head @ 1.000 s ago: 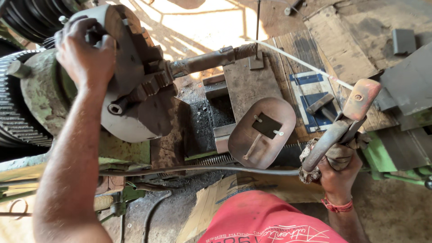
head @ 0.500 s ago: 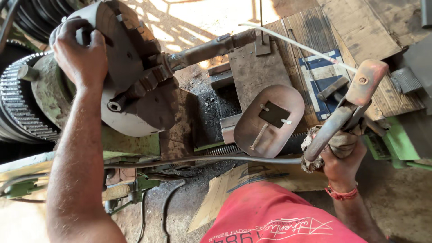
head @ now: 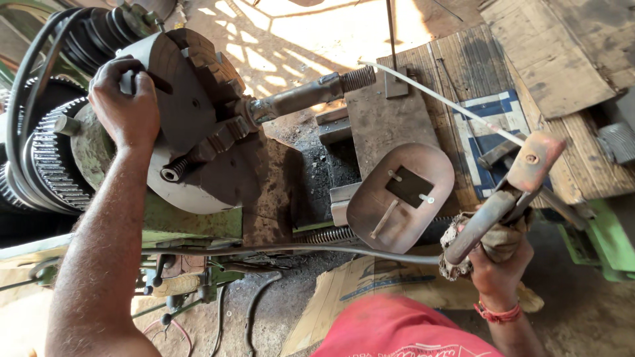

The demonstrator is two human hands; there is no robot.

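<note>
We take the lathe chuck (head: 192, 112) as our landmark. A dark metal shaft (head: 301, 98) is already clamped in its middle and runs out to the right, its far end threaded and lying just above a flat steel plate (head: 387, 119). So the workpiece is mounted, as we judge it. The left hand (head: 126, 109) is clenched on the chuck's upper left rim, fingers wrapped over the edge, which reads to us as setting the chuck by hand.

Well to the right of the chuck and lower, the right hand (head: 496, 264) is closed in a firm grip around the cloth-wrapped handle of a welding electrode holder (head: 509, 192). A thin pale electrode rod (head: 436, 99) is clamped in its reddish head and slants up and left, its tip ending close by the threaded end of the shaft. We cannot tell whether tip and shaft touch; no arc or glow shows, so we judge that welding has not begun at this instant. A hand-held welding shield (head: 400, 198) lies face down between the chuck and the holder, held by no one.

Counted: one chuck, one shaft, one electrode holder with one rod, one shield, one steel plate, one large toothed gear (head: 56, 158) behind and left of the chuck, and one cable (head: 297, 250) running below the chuck toward the holder. Two hands, both the person's own.
</note>
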